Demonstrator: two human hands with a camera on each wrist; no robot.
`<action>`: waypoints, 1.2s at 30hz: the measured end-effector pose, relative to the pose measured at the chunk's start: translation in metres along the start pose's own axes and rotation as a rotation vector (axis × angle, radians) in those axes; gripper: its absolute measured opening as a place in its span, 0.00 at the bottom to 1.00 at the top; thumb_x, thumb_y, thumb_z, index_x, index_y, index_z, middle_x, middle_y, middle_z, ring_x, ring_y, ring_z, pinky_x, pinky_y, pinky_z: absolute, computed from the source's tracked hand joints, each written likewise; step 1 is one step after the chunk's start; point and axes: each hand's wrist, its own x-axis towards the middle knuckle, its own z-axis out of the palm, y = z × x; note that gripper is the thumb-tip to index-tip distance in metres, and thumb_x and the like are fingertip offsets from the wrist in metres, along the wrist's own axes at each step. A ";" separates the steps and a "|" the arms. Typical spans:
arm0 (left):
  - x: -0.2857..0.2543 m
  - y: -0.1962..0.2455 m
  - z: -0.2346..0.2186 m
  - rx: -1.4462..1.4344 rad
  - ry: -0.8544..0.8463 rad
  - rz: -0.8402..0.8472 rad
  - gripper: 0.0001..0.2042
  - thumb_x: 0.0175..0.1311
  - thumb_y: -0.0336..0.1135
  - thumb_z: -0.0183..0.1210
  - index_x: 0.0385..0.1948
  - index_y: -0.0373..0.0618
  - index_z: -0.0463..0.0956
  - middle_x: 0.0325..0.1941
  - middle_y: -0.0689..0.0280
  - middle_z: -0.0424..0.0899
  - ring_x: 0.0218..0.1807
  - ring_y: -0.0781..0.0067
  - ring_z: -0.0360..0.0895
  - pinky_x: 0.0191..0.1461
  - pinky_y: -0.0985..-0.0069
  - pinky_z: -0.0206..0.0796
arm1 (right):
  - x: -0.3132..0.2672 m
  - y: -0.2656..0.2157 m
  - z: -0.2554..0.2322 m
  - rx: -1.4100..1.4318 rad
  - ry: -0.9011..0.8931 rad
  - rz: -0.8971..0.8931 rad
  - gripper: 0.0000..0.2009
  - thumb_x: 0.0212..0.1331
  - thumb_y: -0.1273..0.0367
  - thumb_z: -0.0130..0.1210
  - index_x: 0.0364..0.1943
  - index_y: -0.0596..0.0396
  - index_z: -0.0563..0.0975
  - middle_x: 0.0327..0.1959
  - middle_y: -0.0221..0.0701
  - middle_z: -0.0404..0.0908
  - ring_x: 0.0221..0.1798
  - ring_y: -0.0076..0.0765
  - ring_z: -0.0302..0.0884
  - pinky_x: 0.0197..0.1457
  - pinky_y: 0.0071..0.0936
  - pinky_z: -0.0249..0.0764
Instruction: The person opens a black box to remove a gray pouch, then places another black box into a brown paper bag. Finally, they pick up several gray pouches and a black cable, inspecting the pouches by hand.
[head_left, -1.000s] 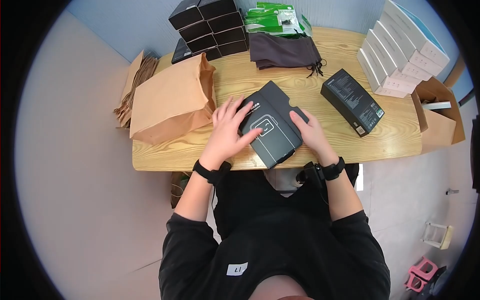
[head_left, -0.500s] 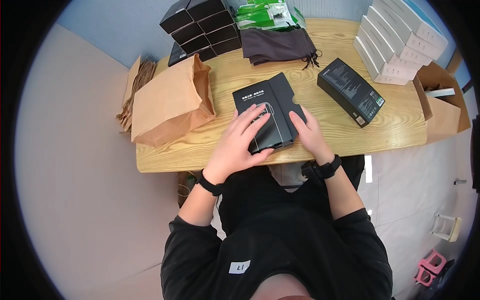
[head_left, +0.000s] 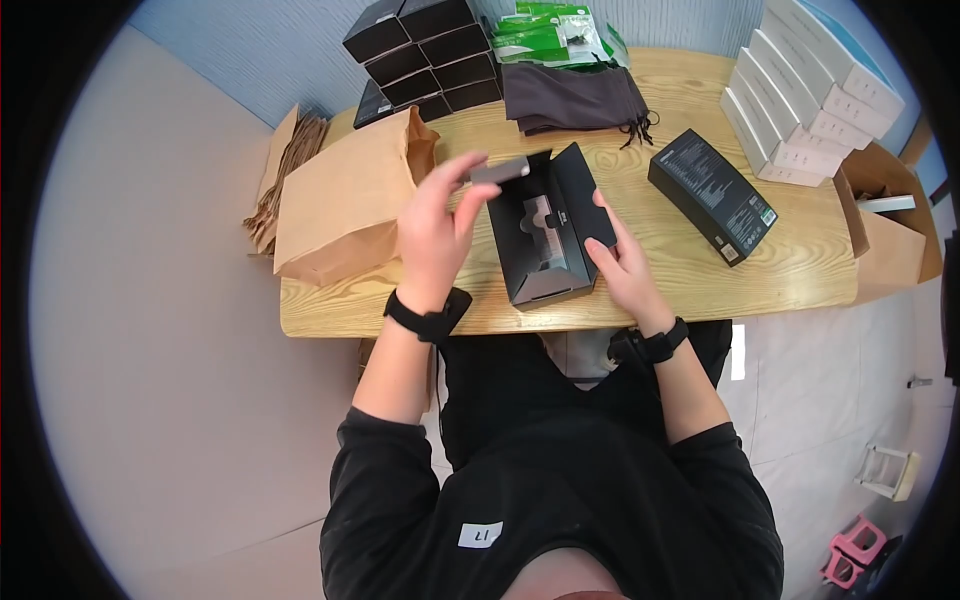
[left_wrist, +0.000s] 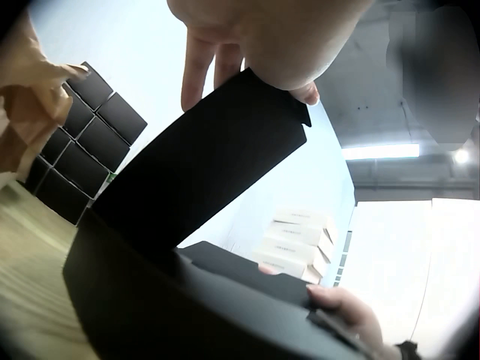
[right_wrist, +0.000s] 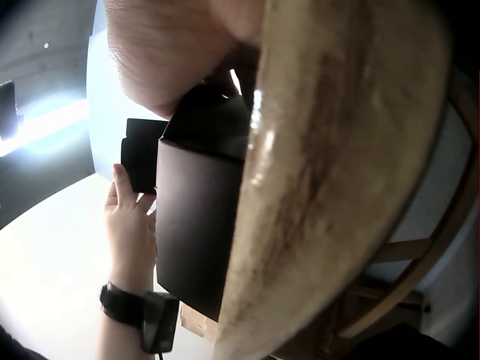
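Observation:
A black box stands open near the table's front edge, a pale, shiny piece visible inside. On its left, my left hand pinches the raised lid flap between thumb and fingers; in the left wrist view that flap rises steeply from the box under the left hand. My right hand grips the box's right side panel, thumb on its face. The right wrist view has the box's outer wall, the right hand above it and the left hand beyond.
Right of the open box lies another black box. A brown paper bag stands at left. Stacked black boxes, a dark cloth pouch, green packets and white boxes line the back. A carton is at far right.
The box's printed top face has swung up and left with my left hand, uncovering the inside. My right hand keeps hold of the right side.

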 end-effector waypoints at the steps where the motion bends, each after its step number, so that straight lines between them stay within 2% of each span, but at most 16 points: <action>1: 0.007 0.003 0.000 0.000 0.005 0.002 0.16 0.53 0.35 0.65 0.43 0.40 0.76 0.40 0.61 0.83 0.38 0.68 0.82 0.40 0.77 0.73 | 0.000 -0.001 0.000 -0.020 -0.006 -0.015 0.28 0.63 0.73 0.49 0.67 0.61 0.55 0.68 0.41 0.56 0.67 0.34 0.59 0.65 0.25 0.57; 3: 0.024 0.013 -0.001 -0.132 -0.031 -0.259 0.15 0.58 0.34 0.63 0.45 0.39 0.76 0.38 0.63 0.84 0.35 0.76 0.81 0.38 0.83 0.71 | 0.000 -0.002 0.004 -0.033 -0.052 -0.166 0.29 0.62 0.72 0.50 0.67 0.61 0.55 0.68 0.42 0.56 0.70 0.36 0.54 0.68 0.27 0.53; 4: 0.030 0.014 0.000 -0.147 -0.029 -0.288 0.13 0.61 0.34 0.60 0.44 0.39 0.76 0.33 0.67 0.84 0.29 0.85 0.77 0.33 0.87 0.67 | 0.000 -0.004 0.004 -0.034 -0.054 -0.170 0.29 0.62 0.72 0.50 0.67 0.61 0.55 0.68 0.42 0.56 0.70 0.36 0.54 0.68 0.27 0.53; 7: 0.038 0.013 0.003 -0.146 -0.041 -0.316 0.12 0.61 0.35 0.61 0.44 0.39 0.78 0.28 0.69 0.84 0.24 0.89 0.70 0.28 0.89 0.61 | 0.001 -0.008 0.003 -0.061 -0.096 -0.152 0.30 0.60 0.71 0.51 0.67 0.61 0.55 0.69 0.44 0.56 0.71 0.40 0.53 0.70 0.31 0.50; 9: 0.039 0.018 0.003 -0.128 -0.046 -0.319 0.12 0.61 0.35 0.61 0.43 0.40 0.78 0.27 0.70 0.84 0.23 0.90 0.67 0.27 0.89 0.60 | 0.003 -0.007 0.001 -0.336 -0.150 -0.284 0.31 0.58 0.69 0.53 0.66 0.61 0.57 0.69 0.44 0.57 0.71 0.43 0.53 0.71 0.34 0.49; 14: 0.037 0.014 0.004 -0.124 -0.002 -0.326 0.12 0.61 0.36 0.61 0.43 0.41 0.79 0.23 0.73 0.81 0.20 0.91 0.63 0.24 0.89 0.56 | 0.001 -0.011 0.003 -0.366 -0.135 -0.288 0.30 0.56 0.69 0.53 0.65 0.58 0.60 0.68 0.41 0.59 0.70 0.45 0.55 0.71 0.36 0.50; 16: 0.038 0.010 0.004 -0.123 0.057 -0.349 0.11 0.62 0.35 0.60 0.43 0.44 0.80 0.16 0.79 0.64 0.20 0.92 0.57 0.22 0.88 0.48 | 0.002 -0.010 0.003 -0.361 -0.131 -0.279 0.29 0.56 0.70 0.53 0.64 0.58 0.61 0.68 0.40 0.60 0.70 0.45 0.55 0.71 0.36 0.50; 23: 0.048 -0.017 0.003 -0.204 0.158 -0.415 0.12 0.64 0.38 0.58 0.44 0.43 0.79 0.17 0.78 0.66 0.21 0.90 0.57 0.23 0.86 0.49 | 0.003 -0.008 0.003 -0.405 -0.130 -0.330 0.25 0.55 0.71 0.53 0.60 0.55 0.68 0.65 0.39 0.64 0.67 0.48 0.59 0.69 0.38 0.55; 25: 0.045 -0.030 0.007 -0.304 0.157 -0.445 0.13 0.66 0.39 0.56 0.45 0.42 0.78 0.18 0.78 0.67 0.22 0.89 0.57 0.25 0.86 0.50 | 0.002 -0.007 0.003 -0.441 -0.141 -0.351 0.24 0.55 0.71 0.53 0.59 0.53 0.70 0.65 0.38 0.65 0.67 0.49 0.60 0.68 0.38 0.56; 27: 0.039 -0.045 0.009 -0.293 0.056 -0.509 0.12 0.67 0.38 0.54 0.46 0.43 0.78 0.21 0.78 0.69 0.23 0.90 0.57 0.26 0.87 0.50 | 0.001 -0.009 0.005 -0.520 -0.214 -0.368 0.22 0.54 0.70 0.54 0.56 0.49 0.73 0.65 0.36 0.66 0.65 0.50 0.61 0.67 0.39 0.58; 28: 0.039 -0.040 0.009 -0.294 0.054 -0.509 0.12 0.67 0.38 0.54 0.46 0.43 0.78 0.21 0.78 0.69 0.23 0.90 0.57 0.26 0.87 0.50 | 0.002 -0.009 0.005 -0.546 -0.234 -0.374 0.22 0.53 0.66 0.57 0.55 0.47 0.75 0.65 0.34 0.65 0.65 0.51 0.61 0.66 0.40 0.59; 30: 0.032 -0.027 0.005 -0.338 -0.021 -0.432 0.11 0.67 0.34 0.52 0.46 0.42 0.78 0.27 0.73 0.78 0.29 0.89 0.67 0.33 0.88 0.59 | 0.001 -0.015 0.005 -0.548 -0.240 -0.350 0.24 0.51 0.64 0.60 0.55 0.48 0.74 0.66 0.35 0.64 0.65 0.51 0.61 0.66 0.39 0.59; 31: 0.028 -0.020 0.001 -0.338 -0.023 -0.435 0.11 0.67 0.34 0.52 0.46 0.42 0.78 0.27 0.73 0.78 0.29 0.89 0.67 0.33 0.88 0.59 | 0.000 -0.019 0.006 -0.550 -0.247 -0.329 0.26 0.48 0.62 0.62 0.55 0.50 0.74 0.66 0.36 0.63 0.65 0.50 0.61 0.66 0.39 0.59; 33: 0.018 -0.007 -0.011 -0.223 -0.286 -0.270 0.13 0.62 0.24 0.51 0.47 0.43 0.78 0.41 0.64 0.83 0.43 0.76 0.78 0.47 0.82 0.67 | 0.001 -0.014 0.005 -0.498 -0.235 -0.304 0.29 0.46 0.62 0.65 0.56 0.52 0.72 0.66 0.37 0.62 0.66 0.49 0.60 0.67 0.38 0.58; 34: 0.012 -0.007 -0.017 -0.222 -0.288 -0.273 0.13 0.62 0.24 0.51 0.47 0.43 0.78 0.41 0.64 0.83 0.43 0.76 0.78 0.47 0.82 0.67 | 0.002 -0.011 0.004 -0.447 -0.223 -0.282 0.33 0.43 0.61 0.67 0.57 0.54 0.71 0.66 0.39 0.62 0.67 0.48 0.60 0.67 0.38 0.58; 36: -0.004 -0.012 -0.026 -0.015 -0.554 0.050 0.19 0.50 0.19 0.51 0.46 0.39 0.77 0.52 0.60 0.80 0.55 0.60 0.75 0.59 0.69 0.65 | 0.001 -0.006 0.006 -0.339 -0.168 -0.216 0.34 0.43 0.63 0.68 0.58 0.56 0.68 0.66 0.40 0.62 0.67 0.47 0.60 0.67 0.37 0.58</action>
